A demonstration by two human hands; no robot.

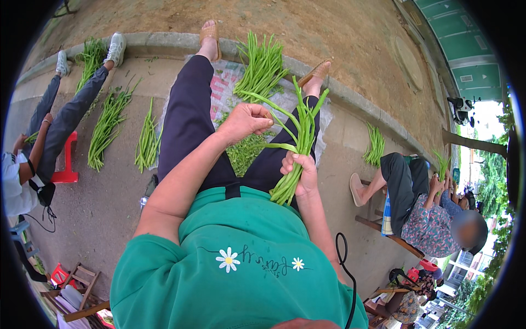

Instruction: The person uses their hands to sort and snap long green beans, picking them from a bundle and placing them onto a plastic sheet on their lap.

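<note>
My right hand point(302, 168) is closed round a bundle of long green leafy-vegetable stems point(305, 131), above my lap. To its left, my left hand point(250, 120) pinches the thin tip of one stem that bends out from the bundle; its thumb and forefinger meet. Between my legs lies a heap of picked green leaves point(246, 154) on a plastic sheet point(222, 80) with red print. Beyond it, a large pile of stems point(261, 66) rests on the sheet between my feet.
More stem bunches lie on the pavement at left point(107, 127), point(147, 142) and right point(374, 146). A concrete kerb point(361, 105) runs across beyond my feet. A person sits at left near a red stool point(68, 160); others sit at right on a wooden bench point(394, 236).
</note>
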